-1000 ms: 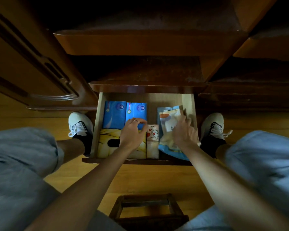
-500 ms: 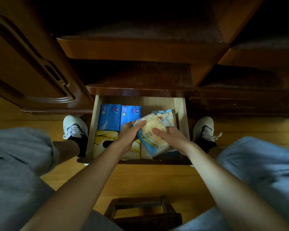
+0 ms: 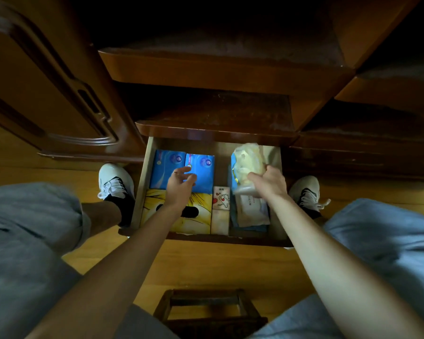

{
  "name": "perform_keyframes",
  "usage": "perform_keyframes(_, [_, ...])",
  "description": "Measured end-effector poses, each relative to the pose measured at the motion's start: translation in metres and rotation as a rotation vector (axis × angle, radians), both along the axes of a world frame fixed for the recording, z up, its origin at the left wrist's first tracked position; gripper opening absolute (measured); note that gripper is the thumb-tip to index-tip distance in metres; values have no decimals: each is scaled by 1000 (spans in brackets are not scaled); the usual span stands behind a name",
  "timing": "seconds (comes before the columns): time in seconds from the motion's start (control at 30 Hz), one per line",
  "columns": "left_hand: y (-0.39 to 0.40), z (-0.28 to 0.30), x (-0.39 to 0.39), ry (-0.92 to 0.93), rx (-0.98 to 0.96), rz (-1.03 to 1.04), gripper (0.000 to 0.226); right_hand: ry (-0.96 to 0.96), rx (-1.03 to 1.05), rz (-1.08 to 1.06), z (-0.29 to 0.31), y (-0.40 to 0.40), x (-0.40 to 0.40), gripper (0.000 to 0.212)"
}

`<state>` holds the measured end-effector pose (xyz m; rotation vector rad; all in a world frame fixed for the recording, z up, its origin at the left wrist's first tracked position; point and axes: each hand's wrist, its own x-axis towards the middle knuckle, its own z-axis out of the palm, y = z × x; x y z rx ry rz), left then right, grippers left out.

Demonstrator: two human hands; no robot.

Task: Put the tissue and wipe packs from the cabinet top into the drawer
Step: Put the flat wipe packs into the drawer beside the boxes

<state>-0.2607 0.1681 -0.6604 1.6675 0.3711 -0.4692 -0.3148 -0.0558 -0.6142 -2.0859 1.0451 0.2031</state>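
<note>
R grip [image 3: 269, 183] pinches yellow wipe pack [image 3: 249, 162] over drawer [image 3: 142, 189]; L grip [image 3: 181, 183] spread, empty.

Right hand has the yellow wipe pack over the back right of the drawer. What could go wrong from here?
1. The right hand grips the yellow wipe pack only at its near end; the soft pack could sag or slip.
2. Its far end sits near the cabinet ledge above the drawer, so it may catch there.
3. The white wipe pack already lies on that side; stacking higher might jam the drawer when closing.
</note>
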Motion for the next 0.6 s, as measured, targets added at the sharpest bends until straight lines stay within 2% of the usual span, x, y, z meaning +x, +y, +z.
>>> perform_keyframes(0.1, [11,-6,3,-61,197,-35,21,50,87,-46,-11,6,22,33])
perform_keyframes(0.27, [10,-10,6,-177,316,-218,25,-16,455,-290,-38,17,49,43])
perform_keyframes(0.4, [14,-18,4,-364,609,-529,42,-42,564,-462,-59,14,69,43])
perform_keyframes(0.5, [17,-26,3,-383,788,-788,61,-129,735,-662,-68,14,80,46])
perform_keyframes(0.6, [14,-29,5,-379,847,-804,65,-124,781,-692,-79,17,83,53])
